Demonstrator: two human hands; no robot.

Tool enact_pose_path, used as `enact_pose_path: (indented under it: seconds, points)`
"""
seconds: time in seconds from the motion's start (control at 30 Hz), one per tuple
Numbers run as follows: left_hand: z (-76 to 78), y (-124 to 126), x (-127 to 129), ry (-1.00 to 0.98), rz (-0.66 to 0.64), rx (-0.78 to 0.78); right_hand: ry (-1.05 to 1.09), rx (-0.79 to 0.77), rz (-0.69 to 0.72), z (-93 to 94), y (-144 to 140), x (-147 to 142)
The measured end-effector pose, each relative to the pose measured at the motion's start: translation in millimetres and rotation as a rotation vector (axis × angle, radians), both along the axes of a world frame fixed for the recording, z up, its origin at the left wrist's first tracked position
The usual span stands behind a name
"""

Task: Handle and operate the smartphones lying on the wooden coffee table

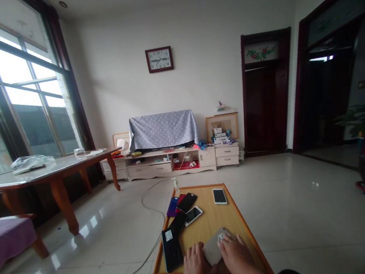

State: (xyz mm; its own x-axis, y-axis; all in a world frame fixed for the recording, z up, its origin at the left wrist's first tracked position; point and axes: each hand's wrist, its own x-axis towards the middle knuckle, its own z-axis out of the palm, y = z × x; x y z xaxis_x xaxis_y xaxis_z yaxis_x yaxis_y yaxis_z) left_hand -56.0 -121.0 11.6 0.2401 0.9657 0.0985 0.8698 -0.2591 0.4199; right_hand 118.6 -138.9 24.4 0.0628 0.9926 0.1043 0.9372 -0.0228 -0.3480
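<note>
A silver-grey tablet point(211, 249) lies tilted at the near end of the small wooden table, its back facing up. My left hand point(195, 265) grips its left edge, fingers close together. My right hand point(236, 254) is on the right part of the tablet, its fingers bent over the back. Under those fingertips shows a small white patch point(222, 236); whether it is a label or a scrap of paper I cannot tell. To the left of my left hand lies a larger black tablet point(172, 252) with a white label. A black phone point(179, 223) overlaps its top end.
Further up the wooden table point(232, 218) are a white phone point(194, 215), a black phone point(187, 202), a purple-blue phone point(172, 207), a red phone point(179, 199) and another white phone point(219, 196). A pump bottle point(176, 185) stands at the far edge. A cable point(140, 266) runs along the floor.
</note>
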Motion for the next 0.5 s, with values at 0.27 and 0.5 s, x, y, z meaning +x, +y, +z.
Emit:
enact_pose_path:
  seconds: [0.27, 0.5]
  points:
    - [-0.7, -1, 0, -0.011, -0.011, -0.013, 0.097, -0.007, 0.180, -5.8, -21, -38]
    - [-1.6, 1, 0, -0.005, -0.025, 0.016, 0.075, 0.009, 0.045, -1.0, 18, -6]
